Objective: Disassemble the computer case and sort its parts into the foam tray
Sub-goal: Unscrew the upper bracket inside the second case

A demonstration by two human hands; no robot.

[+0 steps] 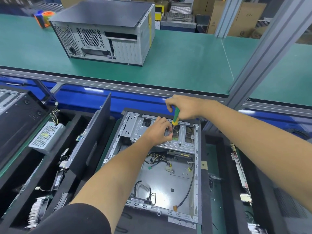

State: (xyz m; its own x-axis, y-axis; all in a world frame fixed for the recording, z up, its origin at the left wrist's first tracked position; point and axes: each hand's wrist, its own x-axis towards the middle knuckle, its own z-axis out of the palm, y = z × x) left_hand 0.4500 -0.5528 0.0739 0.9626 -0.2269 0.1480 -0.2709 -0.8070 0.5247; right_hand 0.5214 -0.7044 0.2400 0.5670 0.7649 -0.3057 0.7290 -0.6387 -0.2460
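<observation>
Lying on its side with the open face up, the computer case [162, 169] runs its long axis away from the person, its drive cage [152, 132] at the far end and loose cables [157, 159] on the bare floor behind it. The right hand [184, 107] grips the green-and-yellow handle of a screwdriver [175, 117] held nearly upright, tip down on the cage's top plate. The left hand [158, 130] has its fingers curled at the shaft, pinching near the tip. Black foam tray [94, 132] walls stand close on the case's left and right edges, leaving little side room. A power supply [46, 136] sits in a left compartment. Beyond, a second closed case [104, 31] rests on the green bench [185, 65], well apart.
</observation>
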